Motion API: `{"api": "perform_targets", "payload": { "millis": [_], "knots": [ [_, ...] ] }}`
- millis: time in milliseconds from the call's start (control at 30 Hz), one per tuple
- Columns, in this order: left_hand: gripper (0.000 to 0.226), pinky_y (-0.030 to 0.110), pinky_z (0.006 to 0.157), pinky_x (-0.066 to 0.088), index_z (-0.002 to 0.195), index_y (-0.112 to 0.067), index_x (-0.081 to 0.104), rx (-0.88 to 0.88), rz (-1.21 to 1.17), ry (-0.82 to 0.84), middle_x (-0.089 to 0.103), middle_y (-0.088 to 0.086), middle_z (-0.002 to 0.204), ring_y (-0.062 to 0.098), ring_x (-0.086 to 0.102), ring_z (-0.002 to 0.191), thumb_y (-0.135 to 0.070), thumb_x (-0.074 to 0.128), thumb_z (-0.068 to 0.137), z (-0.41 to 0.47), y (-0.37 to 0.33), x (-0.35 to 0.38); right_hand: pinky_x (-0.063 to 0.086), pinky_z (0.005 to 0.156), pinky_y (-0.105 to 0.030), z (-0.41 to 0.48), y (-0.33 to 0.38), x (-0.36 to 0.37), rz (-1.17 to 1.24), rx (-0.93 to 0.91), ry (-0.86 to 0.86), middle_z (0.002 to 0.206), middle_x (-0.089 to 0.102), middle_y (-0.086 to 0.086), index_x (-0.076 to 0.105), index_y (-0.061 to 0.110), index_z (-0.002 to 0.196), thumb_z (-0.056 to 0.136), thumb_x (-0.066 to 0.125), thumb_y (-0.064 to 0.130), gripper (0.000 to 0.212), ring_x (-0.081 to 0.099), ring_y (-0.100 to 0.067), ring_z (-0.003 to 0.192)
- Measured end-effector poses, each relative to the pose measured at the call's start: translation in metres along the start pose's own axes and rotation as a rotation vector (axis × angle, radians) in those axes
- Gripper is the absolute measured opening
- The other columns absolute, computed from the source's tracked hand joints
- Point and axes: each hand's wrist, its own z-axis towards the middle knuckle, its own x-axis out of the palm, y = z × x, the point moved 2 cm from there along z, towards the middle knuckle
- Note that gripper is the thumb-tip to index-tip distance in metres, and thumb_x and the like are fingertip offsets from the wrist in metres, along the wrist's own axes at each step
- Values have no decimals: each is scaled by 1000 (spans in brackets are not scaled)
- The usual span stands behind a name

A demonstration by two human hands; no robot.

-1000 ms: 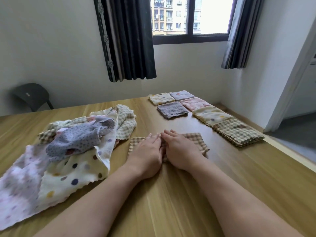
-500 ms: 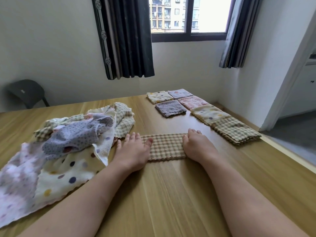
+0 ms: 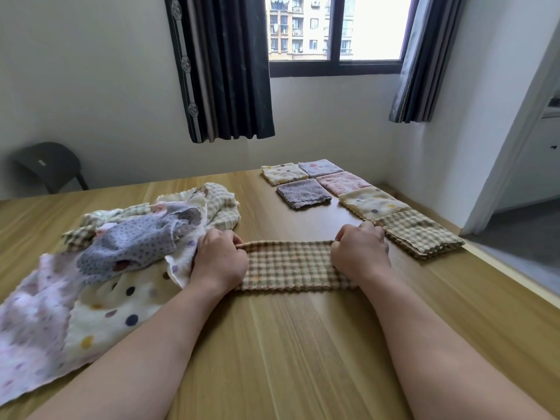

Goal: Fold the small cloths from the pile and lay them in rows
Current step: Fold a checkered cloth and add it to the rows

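On the wooden table, between the unfolded cloth pile and the rows of folded cloths, lies a checked cloth, folded into a strip. The left hand and right hand, forearms reaching forward, each curl fingers round one end, pinching its far edge.

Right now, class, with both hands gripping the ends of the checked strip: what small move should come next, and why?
Probably carry one end over onto the other, halving the checked strip. The left hand and right hand each pinch an end, the strip lies long and narrow, and the folded cloths in the rows are squares.
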Motion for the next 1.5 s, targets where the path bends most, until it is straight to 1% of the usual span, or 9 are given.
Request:
{"api": "perform_targets", "payload": {
  "millis": [267,467,667,833,1000,1133,1267,1400,1500],
  "knots": [
    [14,25,65,43,100,-16,53,32,-288,-115,59,0,86,16,58,79,-17,64,92,-8,-5,-10,45,90,-41,-7,2,-9,120,-57,71,108,59,0,52,22,106,87,54,30,21,51,-25,105],
    [24,22,62,43,106,-16,52,-11,-457,-186,59,-3,91,9,58,80,-19,70,92,-11,-14,-21,52,88,-37,-9,3,-17,50,-107,130,94,67,7,68,24,93,83,60,33,15,60,-17,95],
    [14,26,58,37,100,-12,50,29,-408,-259,56,1,87,15,53,77,-16,62,93,-6,-28,-51,36,57,-20,-17,4,-32,201,-235,161,93,61,8,59,28,90,90,60,28,2,53,-1,79],
    [20,10,52,38,80,-16,52,242,-342,-367,55,-3,69,9,51,64,-3,62,91,-12,-41,-78,40,52,-16,-32,16,-40,333,-397,227,114,63,4,46,35,91,83,58,8,30,57,-8,77],
    [36,7,60,44,67,-19,63,414,-284,-393,64,-9,69,-2,60,70,14,53,78,-18,-51,-91,60,63,-29,-51,30,-50,426,-478,476,120,63,15,73,52,102,83,51,-1,61,68,-13,85],
    [42,17,80,53,65,-18,72,503,-329,-382,73,-6,84,8,67,87,17,50,73,-23,-56,-98,57,79,-25,-58,34,-50,517,-488,561,97,74,19,80,39,104,84,45,-1,57,68,-6,86],
    [46,22,81,56,73,-22,78,466,-369,-333,75,-8,86,7,69,88,12,48,78,-25,-58,-100,57,96,-31,-58,32,-42,547,-541,612,114,75,8,77,31,115,83,42,-23,72,70,-9,107],
    [43,20,76,58,75,-27,80,411,-365,-225,76,-14,83,2,70,85,5,53,84,-26,-58,-99,56,96,-27,-58,34,-35,471,-617,495,112,76,10,76,32,117,90,68,0,42,70,-2,102],
    [32,23,75,58,82,-26,81,396,-431,-87,76,-13,87,5,71,87,-2,61,88,-27,-62,-96,61,76,-35,-53,34,-31,467,-602,297,78,77,6,82,23,92,87,76,16,11,73,-12,74]
  ]
}}
